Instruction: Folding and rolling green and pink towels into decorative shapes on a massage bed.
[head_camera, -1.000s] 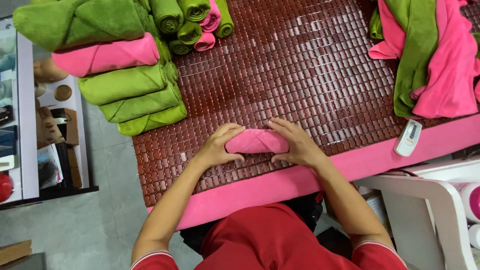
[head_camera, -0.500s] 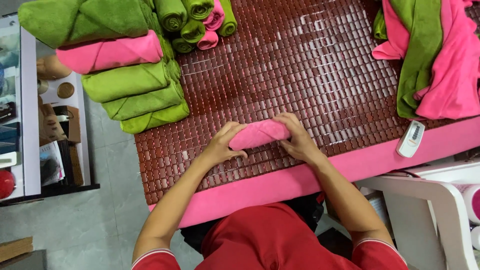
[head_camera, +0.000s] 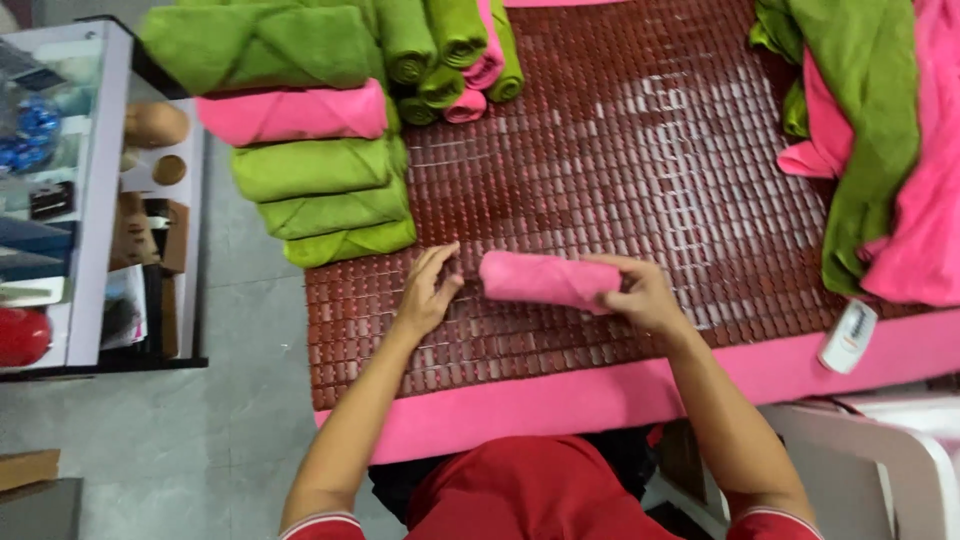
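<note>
The worktop (head_camera: 650, 190) is covered by a red-brown tiled mat, with folded green and pink towels (head_camera: 320, 170) stacked at its left. A rolled pink towel (head_camera: 545, 280) is held near the front edge, one end enclosed by the right hand (head_camera: 640, 295); the left hand (head_camera: 430, 290) is kept open just beside it, holding nothing.

Pink table (head_camera: 600, 395), brown tile mat (head_camera: 620, 170), rolled towels (head_camera: 320, 170), loose towels (head_camera: 880, 130), white remote (head_camera: 847, 337)

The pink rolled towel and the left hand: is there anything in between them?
No. In the head view, only a bare strip of the brown tiled mat separates the left hand from the pink rolled towel, which the right hand holds.
</note>
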